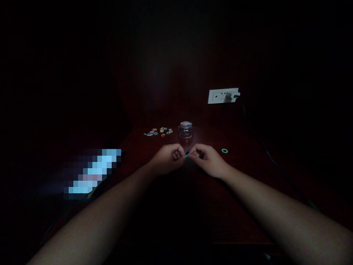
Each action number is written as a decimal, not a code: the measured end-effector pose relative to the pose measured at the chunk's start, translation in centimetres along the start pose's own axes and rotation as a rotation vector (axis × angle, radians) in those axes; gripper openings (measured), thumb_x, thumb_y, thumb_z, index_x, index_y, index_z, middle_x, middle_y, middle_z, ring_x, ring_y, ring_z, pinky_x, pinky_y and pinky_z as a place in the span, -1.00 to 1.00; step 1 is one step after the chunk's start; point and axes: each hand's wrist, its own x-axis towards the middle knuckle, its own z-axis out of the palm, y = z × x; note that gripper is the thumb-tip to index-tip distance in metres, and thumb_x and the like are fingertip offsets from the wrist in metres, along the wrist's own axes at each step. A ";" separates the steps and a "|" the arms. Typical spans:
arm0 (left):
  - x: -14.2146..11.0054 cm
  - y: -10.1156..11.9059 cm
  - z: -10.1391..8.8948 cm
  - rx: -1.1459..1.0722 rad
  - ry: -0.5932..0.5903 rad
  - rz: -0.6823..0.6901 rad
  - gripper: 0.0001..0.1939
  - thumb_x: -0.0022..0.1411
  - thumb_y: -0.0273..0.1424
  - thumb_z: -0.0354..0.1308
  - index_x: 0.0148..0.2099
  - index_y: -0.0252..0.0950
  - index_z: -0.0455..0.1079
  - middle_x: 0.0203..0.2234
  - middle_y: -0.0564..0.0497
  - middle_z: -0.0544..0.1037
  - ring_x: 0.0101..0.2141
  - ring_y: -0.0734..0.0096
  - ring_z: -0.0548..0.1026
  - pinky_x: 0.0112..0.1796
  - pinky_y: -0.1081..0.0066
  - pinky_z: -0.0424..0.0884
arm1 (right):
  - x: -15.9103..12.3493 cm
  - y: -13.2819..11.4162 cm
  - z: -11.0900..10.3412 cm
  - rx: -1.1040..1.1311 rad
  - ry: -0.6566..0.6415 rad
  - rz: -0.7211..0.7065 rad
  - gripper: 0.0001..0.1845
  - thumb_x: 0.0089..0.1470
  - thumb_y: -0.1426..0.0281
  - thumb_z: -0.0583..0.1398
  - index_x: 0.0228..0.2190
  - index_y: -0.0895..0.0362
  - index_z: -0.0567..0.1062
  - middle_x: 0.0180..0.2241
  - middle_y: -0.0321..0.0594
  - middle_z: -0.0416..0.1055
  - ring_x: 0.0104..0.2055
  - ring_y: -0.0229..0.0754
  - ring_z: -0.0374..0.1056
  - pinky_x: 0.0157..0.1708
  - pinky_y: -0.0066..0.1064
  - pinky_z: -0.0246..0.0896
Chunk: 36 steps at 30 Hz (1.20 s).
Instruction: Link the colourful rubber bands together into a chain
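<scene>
In dim light, my left hand (167, 158) and my right hand (207, 159) meet above a dark reddish table (154, 173). Both are closed in a pinch on one small green rubber band (186, 156) stretched between their fingertips. Just behind the hands stands a small clear jar (186, 130) with a lid. To its left lies a scatter of several coloured rubber bands (159, 131). One teal band (224, 150) lies alone to the right of my right hand.
A white wall socket (219, 96) with a plugged-in charger (233, 96) sits at the back right; its dark cable (271, 158) runs down the right side. A lit, blurred-out screen (92, 171) lies at the left. The surroundings are too dark to make out.
</scene>
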 end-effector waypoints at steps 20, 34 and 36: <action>0.0 -0.2 0.3 -0.064 0.000 0.023 -0.82 0.06 -0.34 0.09 -0.32 -0.37 0.32 -0.54 0.07 0.37 -0.54 0.61 0.27 -0.52 0.56 0.24 | 0.0 0.0 0.0 0.030 -0.025 -0.012 -0.86 -0.05 0.34 0.13 -0.47 0.19 0.35 -0.63 -0.37 0.18 -0.60 -0.39 0.03 -0.61 -0.53 -0.07; 0.0 -0.2 0.1 -0.056 0.059 0.067 -0.89 0.06 -0.45 0.05 -0.33 -0.38 0.31 -0.54 0.07 0.37 -0.54 0.63 0.25 -0.52 0.59 0.21 | 0.1 -0.1 0.1 0.023 0.002 -0.006 -0.87 -0.04 0.36 0.13 -0.44 0.19 0.35 -0.58 -0.35 0.21 -0.57 -0.38 0.06 -0.57 -0.52 -0.03; 0.0 -0.2 0.0 -0.063 0.057 0.065 -0.90 0.06 -0.45 0.05 -0.33 -0.38 0.31 -0.55 0.08 0.35 -0.55 0.63 0.25 -0.53 0.59 0.20 | 0.0 -0.2 0.1 0.024 0.000 -0.009 -0.87 -0.05 0.35 0.13 -0.45 0.19 0.35 -0.59 -0.35 0.20 -0.58 -0.38 0.06 -0.57 -0.52 -0.03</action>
